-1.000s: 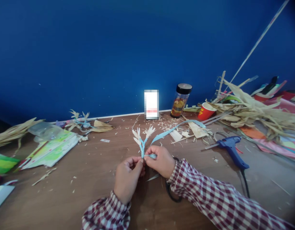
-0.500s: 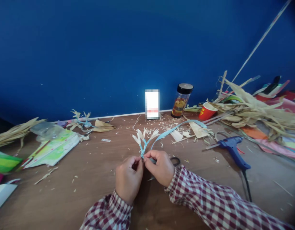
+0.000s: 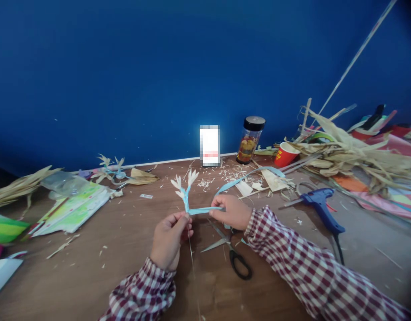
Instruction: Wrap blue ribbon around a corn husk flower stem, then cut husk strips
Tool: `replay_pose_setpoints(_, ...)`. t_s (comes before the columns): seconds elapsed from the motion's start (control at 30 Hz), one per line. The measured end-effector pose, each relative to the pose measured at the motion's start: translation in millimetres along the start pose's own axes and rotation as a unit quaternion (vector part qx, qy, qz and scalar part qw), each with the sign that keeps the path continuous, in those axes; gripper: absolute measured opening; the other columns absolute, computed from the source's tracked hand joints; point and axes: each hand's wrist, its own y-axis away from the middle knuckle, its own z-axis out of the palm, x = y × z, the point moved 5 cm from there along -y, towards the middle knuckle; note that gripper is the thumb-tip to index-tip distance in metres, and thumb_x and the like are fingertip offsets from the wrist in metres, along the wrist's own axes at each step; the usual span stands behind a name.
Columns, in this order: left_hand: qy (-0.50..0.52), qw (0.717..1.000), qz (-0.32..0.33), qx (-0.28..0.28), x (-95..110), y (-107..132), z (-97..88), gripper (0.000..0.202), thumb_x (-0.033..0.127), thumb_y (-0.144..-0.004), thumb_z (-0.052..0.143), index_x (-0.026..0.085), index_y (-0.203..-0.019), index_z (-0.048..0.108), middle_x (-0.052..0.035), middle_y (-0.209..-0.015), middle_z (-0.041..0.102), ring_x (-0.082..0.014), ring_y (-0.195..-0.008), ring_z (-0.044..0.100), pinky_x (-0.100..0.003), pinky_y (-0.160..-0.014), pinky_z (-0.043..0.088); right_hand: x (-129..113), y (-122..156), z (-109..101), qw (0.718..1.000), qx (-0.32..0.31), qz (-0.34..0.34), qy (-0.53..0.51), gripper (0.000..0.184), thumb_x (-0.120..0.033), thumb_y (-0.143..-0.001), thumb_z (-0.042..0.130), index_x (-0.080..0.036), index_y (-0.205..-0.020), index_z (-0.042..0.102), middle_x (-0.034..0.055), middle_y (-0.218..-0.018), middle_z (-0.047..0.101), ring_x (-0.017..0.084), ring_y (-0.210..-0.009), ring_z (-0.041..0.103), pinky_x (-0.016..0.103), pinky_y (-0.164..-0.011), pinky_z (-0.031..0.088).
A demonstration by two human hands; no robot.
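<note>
Wall (image 3: 125,80): blue, bhd table (image 3: 75,281)
L hand (image 3: 170,238): pinching flower stem (image 3: 187,203)
R hand (image 3: 234,212): gripping ribbon (image 3: 201,211), straight to stem
Scissors (image 3: 228,240): nr R hand

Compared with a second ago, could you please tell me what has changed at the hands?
The right hand moved right, drawing the blue strip straight from the blue-stemmed sprig; the left hand shifted slightly left, still gripping the sprig. More of the scissors now shows. The glue gun and jar stayed put.
</note>
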Motion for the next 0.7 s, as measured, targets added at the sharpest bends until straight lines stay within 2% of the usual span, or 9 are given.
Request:
replay_pose_setpoints(0.17,0.038,0.998,0.017,0.039,10,-11,-13.7,0.014,0.019,-0.061,0.068,0.010,-0.068,0.060,0.0017,-0.058,0.057,-0.0047,-0.048,0.051,-0.013,-0.044,0.045,6,-2,-37,0.996,-0.057,-0.035,0.052,0.019,-0.035,-0.073,0.057,-0.016,-0.075,0.061,-0.0018,-0.060,0.056,0.011,-0.055,0.049,0.022,-0.051,0.034)
replay_pose_setpoints(0.23,0.059,0.997,0.018,0.051,14,-16,-21.4,0.009,0.016,-0.065,0.066,0.011,-0.068,0.060,0.0015,-0.058,0.058,-0.0046,-0.048,0.052,-0.013,-0.044,0.046,9,-1,-61,0.989,0.000,-0.060,0.138,0.018,-0.033,-0.076,0.055,-0.017,-0.074,0.063,-0.0009,-0.062,0.057,0.012,-0.058,0.049,0.023,-0.055,0.034)
replay_pose_setpoints(0.33,0.087,0.994,0.015,0.065,20,-22,-32.1,0.002,0.011,-0.070,0.061,0.011,-0.068,0.060,0.0012,-0.058,0.058,-0.0042,-0.048,0.053,-0.012,-0.045,0.047,16,5,-99,0.945,0.094,-0.074,0.305,0.014,-0.027,-0.077,0.054,-0.020,-0.076,0.066,0.0024,-0.071,0.060,0.016,-0.070,0.052,0.026,-0.064,0.035)
replay_pose_setpoints(0.43,0.096,0.993,0.010,0.072,21,-24,-36.6,0.006,0.009,-0.073,0.057,0.011,-0.068,0.059,0.0007,-0.059,0.058,-0.0037,-0.047,0.053,-0.012,-0.045,0.047,27,14,-136,0.885,0.191,-0.017,0.425,0.016,-0.026,-0.079,0.052,-0.021,-0.084,0.067,0.0064,-0.081,0.061,0.020,-0.077,0.053,0.031,-0.067,0.037)
replay_pose_setpoints(0.47,0.096,0.993,0.006,0.073,20,-24,-36.2,0.007,0.008,-0.074,0.057,0.011,-0.068,0.060,0.0003,-0.059,0.058,-0.0037,-0.047,0.053,-0.012,-0.045,0.047,30,17,-144,0.871,0.194,0.003,0.452,0.016,-0.027,-0.077,0.056,-0.021,-0.088,0.067,0.0078,-0.086,0.062,0.022,-0.081,0.053,0.032,-0.067,0.038)
replay_pose_setpoints(0.53,0.090,0.994,-0.008,0.065,15,-23,-32.7,0.007,0.009,-0.074,0.057,0.011,-0.068,0.060,-0.0004,-0.060,0.059,-0.0043,-0.047,0.053,-0.012,-0.045,0.048,34,22,-148,0.867,0.136,0.032,0.477,0.028,-0.029,-0.070,0.065,-0.021,-0.096,0.065,0.0095,-0.094,0.062,0.026,-0.084,0.055,0.033,-0.066,0.039)
replay_pose_setpoints(0.6,0.067,0.997,-0.023,0.035,10,-21,-25.8,0.008,0.010,-0.074,0.058,0.012,-0.067,0.061,-0.0006,-0.059,0.059,-0.0047,-0.048,0.054,-0.013,-0.046,0.048,28,27,-141,0.883,0.086,0.027,0.461,0.037,-0.031,-0.069,0.066,-0.021,-0.104,0.062,0.0096,-0.100,0.061,0.025,-0.081,0.057,0.033,-0.064,0.041)
replay_pose_setpoints(0.67,0.043,0.999,-0.032,0.000,5,-18,-18.6,0.007,0.012,-0.071,0.062,0.012,-0.064,0.062,-0.0011,-0.058,0.059,-0.0055,-0.049,0.054,-0.014,-0.047,0.049,9,33,-126,0.906,0.109,-0.015,0.409,0.030,-0.030,-0.078,0.054,-0.022,-0.107,0.058,0.0078,-0.099,0.061,0.020,-0.077,0.058,0.031,-0.064,0.041)
replay_pose_setpoints(0.7,0.032,0.999,-0.034,-0.014,3,-16,-15.8,0.005,0.012,-0.068,0.065,0.011,-0.064,0.063,-0.0016,-0.058,0.060,-0.0060,-0.049,0.054,-0.015,-0.048,0.049,-2,35,-116,0.921,0.124,-0.042,0.367,0.023,-0.025,-0.083,0.046,-0.021,-0.101,0.059,0.0060,-0.095,0.062,0.018,-0.077,0.057,0.029,-0.066,0.040)
